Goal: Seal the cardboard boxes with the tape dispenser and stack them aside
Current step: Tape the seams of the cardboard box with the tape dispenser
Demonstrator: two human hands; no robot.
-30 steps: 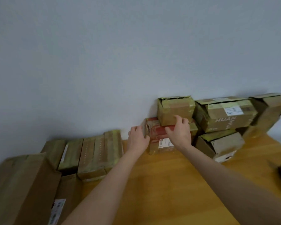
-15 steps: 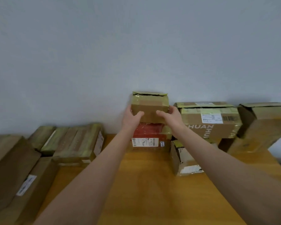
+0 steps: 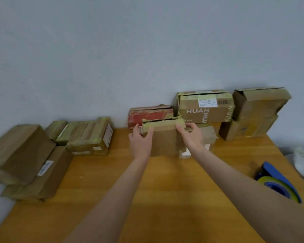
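Box [image 3: 165, 141], seemingly closed, sits clamped between left grip [image 3: 140, 142] and right grip [image 3: 193, 139].

Head-worn view — forward, down over the table [image 3: 174, 199], wall [image 3: 112, 50] behind.

**Bare wall, wooden table**

We face a plain grey-blue wall [image 3: 147, 50] rising beyond our left hand [image 3: 141, 142]. An orange-brown wooden table [image 3: 165, 199] meets it and spreads beneath our right hand [image 3: 191, 139] too. The light is soft and even.
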